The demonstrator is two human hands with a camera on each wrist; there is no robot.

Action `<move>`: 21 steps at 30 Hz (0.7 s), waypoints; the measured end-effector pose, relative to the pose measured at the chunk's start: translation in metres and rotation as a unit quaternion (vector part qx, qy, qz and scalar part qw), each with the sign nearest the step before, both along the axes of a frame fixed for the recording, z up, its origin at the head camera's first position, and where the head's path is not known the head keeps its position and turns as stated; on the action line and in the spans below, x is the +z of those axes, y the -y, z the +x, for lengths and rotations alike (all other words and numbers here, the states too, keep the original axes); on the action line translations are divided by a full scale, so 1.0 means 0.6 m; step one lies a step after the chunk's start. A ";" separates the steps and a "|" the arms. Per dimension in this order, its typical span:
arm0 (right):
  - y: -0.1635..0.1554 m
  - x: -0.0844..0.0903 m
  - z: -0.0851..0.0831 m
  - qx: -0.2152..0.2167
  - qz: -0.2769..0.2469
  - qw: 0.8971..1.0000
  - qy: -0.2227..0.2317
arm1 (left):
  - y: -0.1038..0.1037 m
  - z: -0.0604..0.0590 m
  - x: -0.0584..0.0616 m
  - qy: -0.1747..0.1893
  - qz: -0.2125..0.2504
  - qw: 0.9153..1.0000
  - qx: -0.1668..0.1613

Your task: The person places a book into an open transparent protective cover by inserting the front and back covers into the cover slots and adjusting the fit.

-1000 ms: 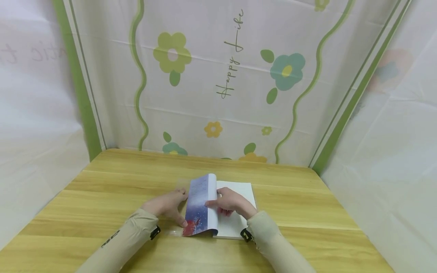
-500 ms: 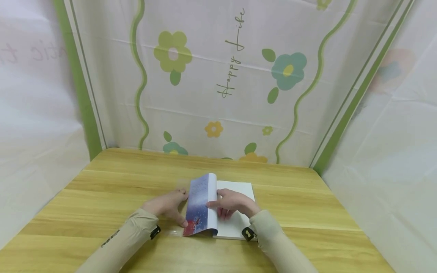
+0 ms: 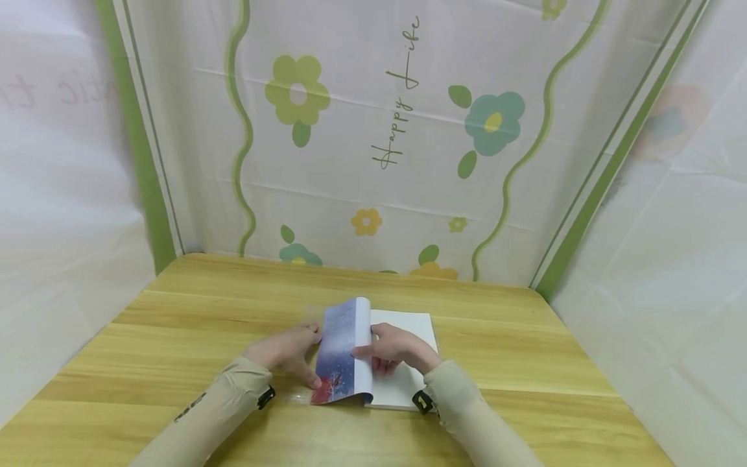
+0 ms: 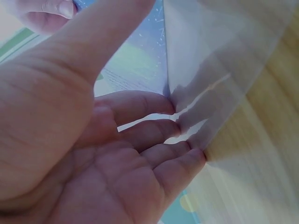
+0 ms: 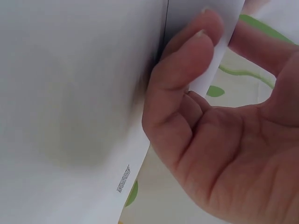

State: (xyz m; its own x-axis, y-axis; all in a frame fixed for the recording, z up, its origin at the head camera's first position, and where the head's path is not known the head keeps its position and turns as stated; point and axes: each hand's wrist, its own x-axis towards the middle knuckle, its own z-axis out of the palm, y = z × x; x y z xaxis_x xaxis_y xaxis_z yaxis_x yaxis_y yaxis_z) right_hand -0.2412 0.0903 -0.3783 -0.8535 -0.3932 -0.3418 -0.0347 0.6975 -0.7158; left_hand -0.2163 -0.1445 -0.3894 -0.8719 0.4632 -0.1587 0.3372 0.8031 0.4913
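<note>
A book lies in the middle of the table in the head view, its blue-purple cover [image 3: 338,340] with a red lower corner bent over to the left. To the right of the fold a white page [image 3: 411,389] shows. My right hand [image 3: 403,347] pinches the bent cover, thumb on the printed side, the other fingers curled behind it against the white side in the right wrist view. My left hand [image 3: 288,353] spreads along the cover's left edge, thumb at the red corner. In the left wrist view its fingertips touch a clear plastic film [image 4: 210,51] beside the cover.
The wooden table [image 3: 204,305] runs back to a hanging white cloth [image 3: 350,175] with flowers and "Happy Life" printed on it. White cloth sides stand at the left and right. A small grey printed strip [image 5: 123,178] marks the white page.
Both hands and the book stay almost still. The right wrist shifts slightly right, then a little back, while the thumb keeps to the cover.
</note>
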 end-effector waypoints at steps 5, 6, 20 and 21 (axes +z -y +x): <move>0.005 -0.002 0.000 0.001 0.008 1.000 -0.006 | -0.001 0.001 0.002 -0.003 -0.003 1.000 -0.001; 0.006 -0.002 0.001 0.001 0.009 1.000 -0.009 | -0.001 0.001 0.003 -0.003 -0.003 1.000 0.000; -0.012 -0.006 0.005 0.039 -0.017 0.999 0.003 | 0.001 0.000 0.004 -0.005 -0.005 1.000 -0.012; -0.014 -0.006 0.004 0.045 -0.021 0.999 0.008 | 0.002 -0.001 0.004 -0.007 -0.007 1.000 -0.015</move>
State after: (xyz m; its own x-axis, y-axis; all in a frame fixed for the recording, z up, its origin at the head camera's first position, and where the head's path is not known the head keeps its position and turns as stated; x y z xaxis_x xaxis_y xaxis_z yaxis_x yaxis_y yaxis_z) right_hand -0.2386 0.0985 -0.3820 -0.8086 -0.4825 -0.3368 -0.0846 0.6618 -0.7449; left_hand -0.2167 -0.1457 -0.3869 -0.8596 0.4872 -0.1539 0.3681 0.7993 0.4749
